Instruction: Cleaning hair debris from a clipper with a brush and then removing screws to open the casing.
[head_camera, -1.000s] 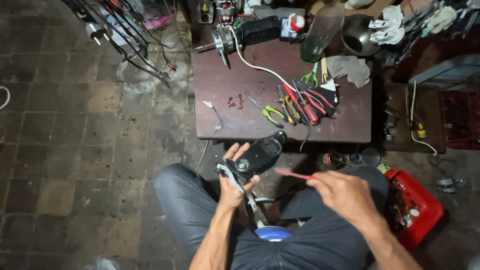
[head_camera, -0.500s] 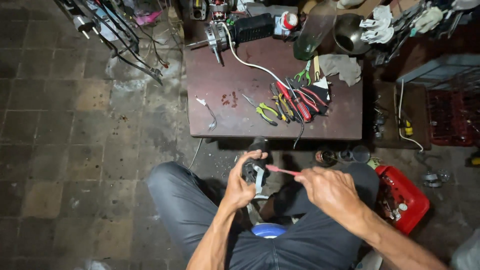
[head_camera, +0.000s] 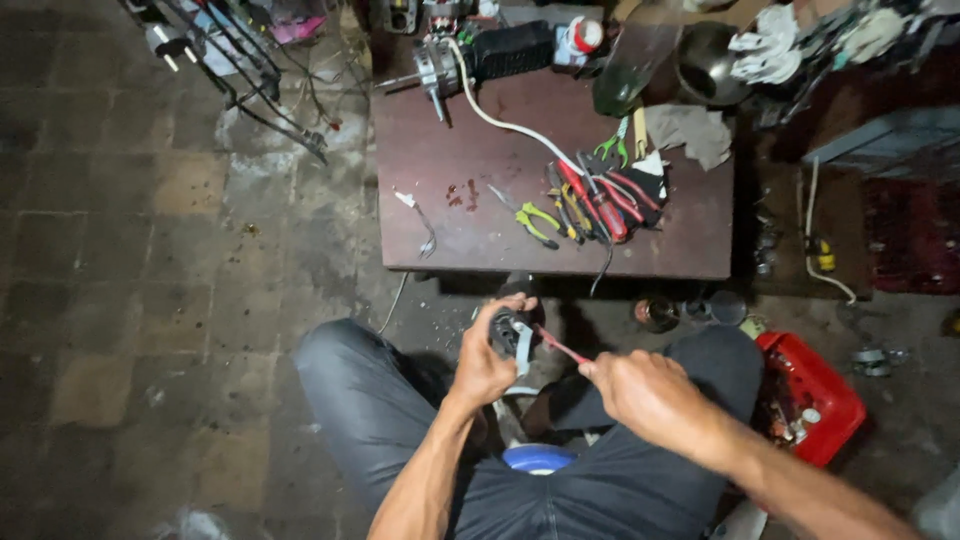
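My left hand (head_camera: 485, 358) grips a small dark device with a grey metal bracket (head_camera: 512, 334), held above my knees. My right hand (head_camera: 645, 398) holds a thin red-handled tool (head_camera: 558, 345) whose tip points into the device. Both hands are over my lap, just in front of a low brown table (head_camera: 480, 150). What kind of device it is cannot be told from here.
On the table lie several pliers and red-handled screwdrivers (head_camera: 590, 200), a motor with a white cable (head_camera: 440, 65) and a grey rag (head_camera: 690, 130). A red box (head_camera: 815, 395) sits on the floor at my right. Cables and plugs (head_camera: 230, 70) trail over the tiles at upper left.
My left hand has turned the device upright and drawn it closer. My right hand has brought the red tool's tip in to the device.
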